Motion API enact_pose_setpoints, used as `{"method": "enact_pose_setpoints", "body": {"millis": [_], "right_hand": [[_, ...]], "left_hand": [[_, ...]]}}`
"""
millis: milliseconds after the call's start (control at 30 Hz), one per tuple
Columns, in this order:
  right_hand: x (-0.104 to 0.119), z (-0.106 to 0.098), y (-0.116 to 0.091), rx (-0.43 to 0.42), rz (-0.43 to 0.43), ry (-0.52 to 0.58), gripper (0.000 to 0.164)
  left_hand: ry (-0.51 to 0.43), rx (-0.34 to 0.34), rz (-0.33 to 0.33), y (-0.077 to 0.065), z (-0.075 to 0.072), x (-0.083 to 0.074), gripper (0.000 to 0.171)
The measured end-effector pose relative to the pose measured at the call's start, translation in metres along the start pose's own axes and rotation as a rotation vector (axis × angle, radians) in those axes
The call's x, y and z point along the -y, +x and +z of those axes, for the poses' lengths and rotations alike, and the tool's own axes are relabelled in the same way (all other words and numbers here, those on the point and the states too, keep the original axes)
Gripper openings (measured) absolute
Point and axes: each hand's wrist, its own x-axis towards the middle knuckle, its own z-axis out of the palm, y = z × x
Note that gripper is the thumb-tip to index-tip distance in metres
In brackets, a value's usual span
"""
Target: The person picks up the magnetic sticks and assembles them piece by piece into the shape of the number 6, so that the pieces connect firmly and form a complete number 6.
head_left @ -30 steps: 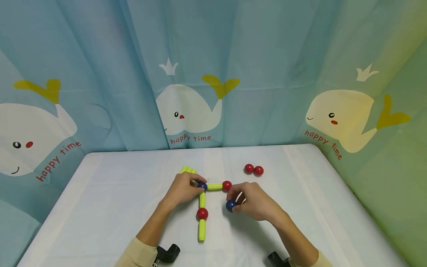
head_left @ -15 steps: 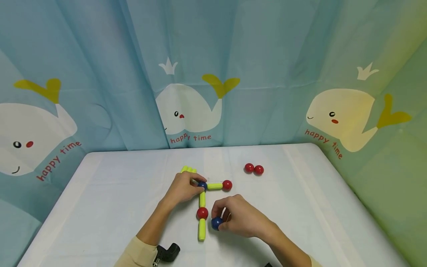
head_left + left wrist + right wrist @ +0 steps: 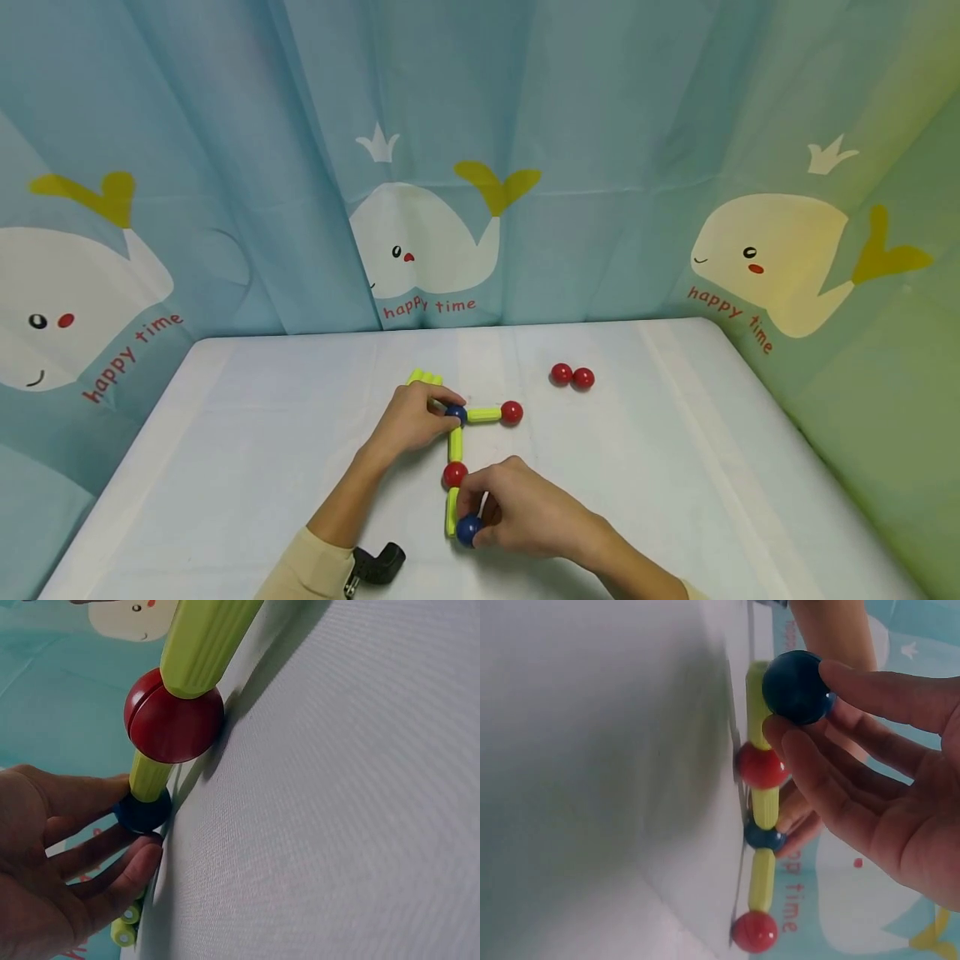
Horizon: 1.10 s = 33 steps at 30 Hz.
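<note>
The thumb and fingers of my right hand (image 3: 527,512) pinch a loose blue ball (image 3: 468,530) at the lower centre of the head view, overlapping the near end of the lower rod (image 3: 451,512), which is yellow-green; whether they touch, I cannot tell. At the centre, my left hand (image 3: 412,419) pinches the corner blue ball (image 3: 456,413) between thumb and fingers. From that ball, the upper rod (image 3: 455,445) runs down to the middle red ball (image 3: 454,474), where the lower rod continues downward, and the side rod (image 3: 483,414) runs right to the end red ball (image 3: 512,412). Further out, more yellow-green rods (image 3: 426,377) lie together just above my left hand, and two spare red balls (image 3: 583,378) sit side by side right of centre on the white bench (image 3: 637,458). A whale-print curtain (image 3: 622,125) fills the upper frame.
</note>
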Motion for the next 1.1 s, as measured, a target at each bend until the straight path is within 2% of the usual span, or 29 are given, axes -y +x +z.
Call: {"method": "enact_pose_setpoints", "body": {"millis": [200, 433, 767, 1100], "right_hand": [[0.004, 0.009, 0.001, 0.010, -0.048, -0.033, 0.029], [0.007, 0.015, 0.003, 0.023, -0.056, -0.073, 0.028], [0.009, 0.020, 0.006, 0.058, -0.015, -0.079, 0.026], [0.008, 0.025, 0.008, 0.015, -0.040, -0.131, 0.027]], "left_hand": [[-0.003, -0.001, -0.010, 0.001, 0.000, 0.000, 0.018], [-0.011, 0.001, -0.006, 0.001, 0.001, 0.001, 0.018], [-0.012, -0.003, 0.007, 0.001, 0.002, 0.003, 0.018], [-0.010, -0.010, 0.018, 0.000, 0.001, 0.003, 0.018]]}}
